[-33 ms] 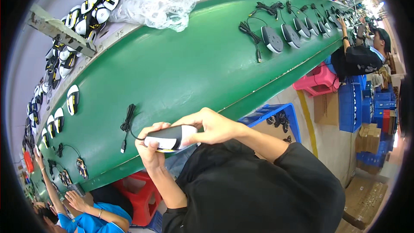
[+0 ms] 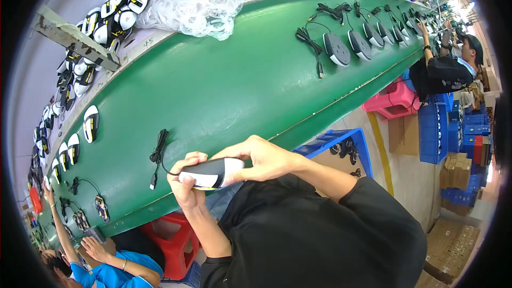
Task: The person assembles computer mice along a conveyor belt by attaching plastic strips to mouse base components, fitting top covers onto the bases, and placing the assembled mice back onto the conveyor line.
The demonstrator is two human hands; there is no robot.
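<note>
Just past the near edge of the green work table, I hold a black and white computer mouse (image 2: 210,173) with a thin yellow line along its side. My left hand (image 2: 186,184) is closed round the end where the cable leaves. My right hand (image 2: 258,161) grips the white rounded end, thumb along the near side. From the mouse, a black cable runs left to a tied bundle (image 2: 159,146) lying on the table, its metal plug (image 2: 153,182) beside it. The underside of the mouse is hidden.
Mice with coiled cables (image 2: 337,49) line the table's right part. White-and-black mouse shells (image 2: 90,124) stand at the left; more pile up beyond the far edge near clear plastic bags (image 2: 192,8). A blue crate (image 2: 365,152) stands right. Co-workers sit at both sides.
The mouse has tilted very slightly in my hands, and my grip stays the same. At the left, a co-worker's raised hand has shifted slightly.
</note>
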